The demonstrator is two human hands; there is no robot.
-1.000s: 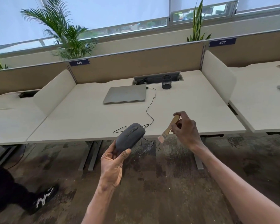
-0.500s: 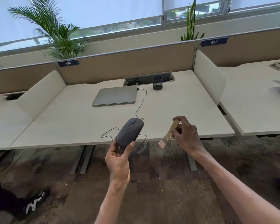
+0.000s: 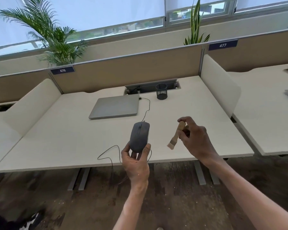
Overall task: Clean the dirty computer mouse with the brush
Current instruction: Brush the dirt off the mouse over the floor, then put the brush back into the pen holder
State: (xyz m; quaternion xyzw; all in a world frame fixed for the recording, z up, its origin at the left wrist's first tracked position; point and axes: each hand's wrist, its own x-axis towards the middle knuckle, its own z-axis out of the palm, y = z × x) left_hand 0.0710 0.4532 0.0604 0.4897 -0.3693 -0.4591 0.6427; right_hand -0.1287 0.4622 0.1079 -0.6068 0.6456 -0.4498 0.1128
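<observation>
bring the brush to the mouse

left hand pinches the mouse by its rear, raised over the desk. right hand grips the brush, bristles down, just beside. best sweep lightly along the top, holding steady.

Upright dark grey wired mouse beside tilted wooden-handled brush, apart.

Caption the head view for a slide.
Left hand holds a grey wired mouse up; right hand grips a small wooden brush beside it.
</observation>
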